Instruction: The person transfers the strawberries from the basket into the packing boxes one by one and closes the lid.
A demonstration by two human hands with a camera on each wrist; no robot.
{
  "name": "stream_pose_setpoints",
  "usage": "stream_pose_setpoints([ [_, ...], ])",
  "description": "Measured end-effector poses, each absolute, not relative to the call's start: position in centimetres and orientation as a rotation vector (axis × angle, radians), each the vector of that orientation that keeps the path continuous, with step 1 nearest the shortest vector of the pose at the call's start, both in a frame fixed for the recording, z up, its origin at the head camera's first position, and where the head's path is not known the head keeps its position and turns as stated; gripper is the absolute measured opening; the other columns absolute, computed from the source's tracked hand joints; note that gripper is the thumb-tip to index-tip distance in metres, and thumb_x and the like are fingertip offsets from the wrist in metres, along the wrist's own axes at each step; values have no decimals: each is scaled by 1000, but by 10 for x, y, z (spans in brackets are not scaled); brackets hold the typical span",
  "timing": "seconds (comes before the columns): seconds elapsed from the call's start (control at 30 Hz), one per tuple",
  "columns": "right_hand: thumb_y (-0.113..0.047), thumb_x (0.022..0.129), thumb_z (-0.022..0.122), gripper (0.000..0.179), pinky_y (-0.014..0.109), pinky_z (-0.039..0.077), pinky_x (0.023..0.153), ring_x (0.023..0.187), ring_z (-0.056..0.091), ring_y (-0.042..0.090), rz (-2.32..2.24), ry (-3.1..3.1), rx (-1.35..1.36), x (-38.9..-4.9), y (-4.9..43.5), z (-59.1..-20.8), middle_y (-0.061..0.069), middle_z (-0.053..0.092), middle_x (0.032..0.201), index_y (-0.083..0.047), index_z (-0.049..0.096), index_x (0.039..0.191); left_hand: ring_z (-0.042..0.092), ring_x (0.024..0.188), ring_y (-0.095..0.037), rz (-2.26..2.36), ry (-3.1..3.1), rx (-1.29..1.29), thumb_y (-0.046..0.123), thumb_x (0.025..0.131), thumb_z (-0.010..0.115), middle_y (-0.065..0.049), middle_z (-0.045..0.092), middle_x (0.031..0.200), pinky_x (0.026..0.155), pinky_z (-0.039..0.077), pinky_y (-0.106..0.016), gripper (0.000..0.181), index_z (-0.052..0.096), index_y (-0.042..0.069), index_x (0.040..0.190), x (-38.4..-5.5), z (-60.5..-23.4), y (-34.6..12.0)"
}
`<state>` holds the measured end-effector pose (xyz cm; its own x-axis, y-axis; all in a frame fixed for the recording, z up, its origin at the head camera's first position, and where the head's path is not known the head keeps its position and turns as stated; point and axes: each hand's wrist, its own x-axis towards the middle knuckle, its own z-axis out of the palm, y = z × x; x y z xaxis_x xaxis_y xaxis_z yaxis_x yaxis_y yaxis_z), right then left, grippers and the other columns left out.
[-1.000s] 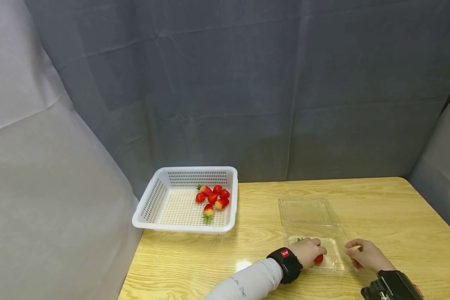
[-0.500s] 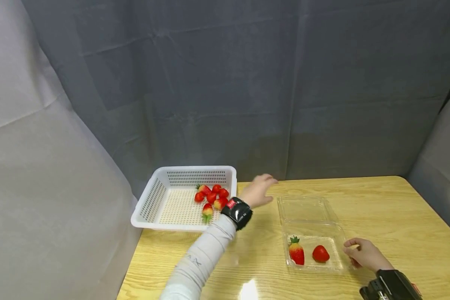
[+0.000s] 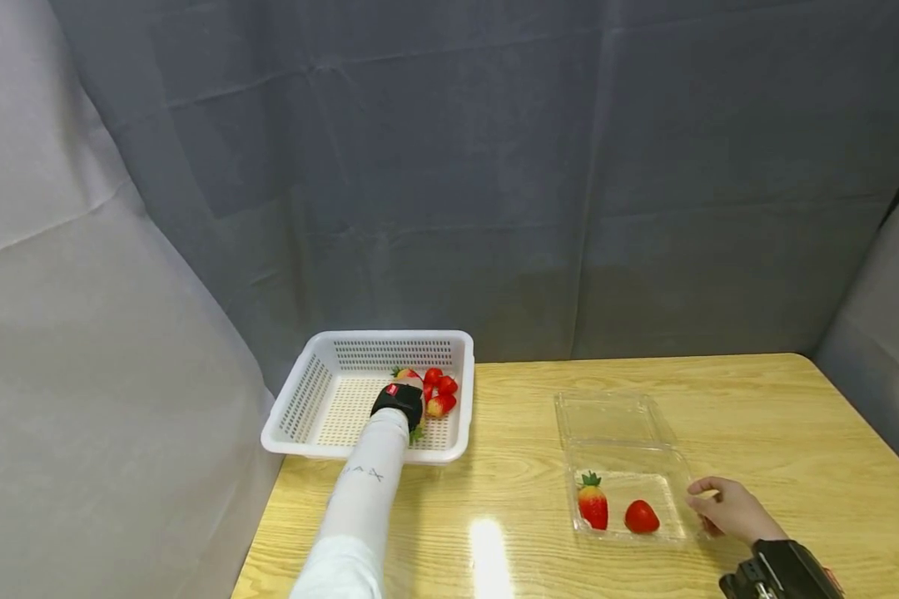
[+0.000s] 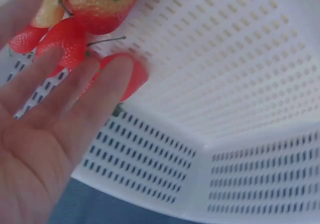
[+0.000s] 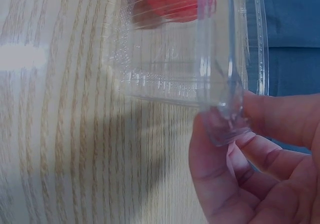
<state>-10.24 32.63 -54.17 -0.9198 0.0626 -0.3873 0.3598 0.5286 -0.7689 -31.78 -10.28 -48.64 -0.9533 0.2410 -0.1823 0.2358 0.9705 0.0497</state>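
Note:
Inside a white perforated plastic basket [image 3: 322, 450], my left hand [image 4: 45, 134] reaches over a cluster of strawberries. Its fingers are extended and spread, with fingertips overlapping a red strawberry [image 4: 134, 79] in the left wrist view. A paler strawberry [image 4: 102, 6] with a green leaf lies nearby. In the head view the wristband hides most of this hand. On the right, my right hand [image 3: 737, 509] pinches the edge of a clear plastic clamshell box [image 5: 160, 91] between thumb and fingers. The box lies with its lid folded back, holding a leafy strawberry [image 3: 593, 505] and a red strawberry [image 3: 642, 517].
Both containers are on a wooden table [image 3: 524, 482], the basket at the back left. A grey curtain [image 3: 494, 166] hangs behind the table, and a pale cloth [image 3: 120, 374] borders its left side.
My left hand has let go of a red strawberry in the clamshell box and swung left into the basket. My right hand stays at the box's edge.

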Motion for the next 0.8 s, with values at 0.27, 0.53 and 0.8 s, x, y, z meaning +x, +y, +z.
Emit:
stream_pose_setpoints([
  [0.27,-7,91,49,31,36,46,55,58,52,21,-1355,2420,350,-102,329,-542,9,52,65,17,45,110,56,98,-20,16,2999,347,35,69,67,-2,58,108,81,47,-38,36,63,17,99,-400,-627,-134],
  [0.53,-6,90,49,31,35,46,53,56,51,20,-1343,2433,335,-99,328,-540,8,51,63,18,45,109,43,105,-23,-127,2971,277,57,81,46,-6,48,118,75,44,-48,43,62,23,103,-362,-586,-106],
  [0.8,-5,90,49,29,34,46,53,56,51,20,-1344,2443,334,-99,327,-541,8,52,64,17,46,108,39,108,-18,-443,2839,360,38,85,48,4,45,118,80,39,-40,35,51,27,118,-310,-517,-90],
])
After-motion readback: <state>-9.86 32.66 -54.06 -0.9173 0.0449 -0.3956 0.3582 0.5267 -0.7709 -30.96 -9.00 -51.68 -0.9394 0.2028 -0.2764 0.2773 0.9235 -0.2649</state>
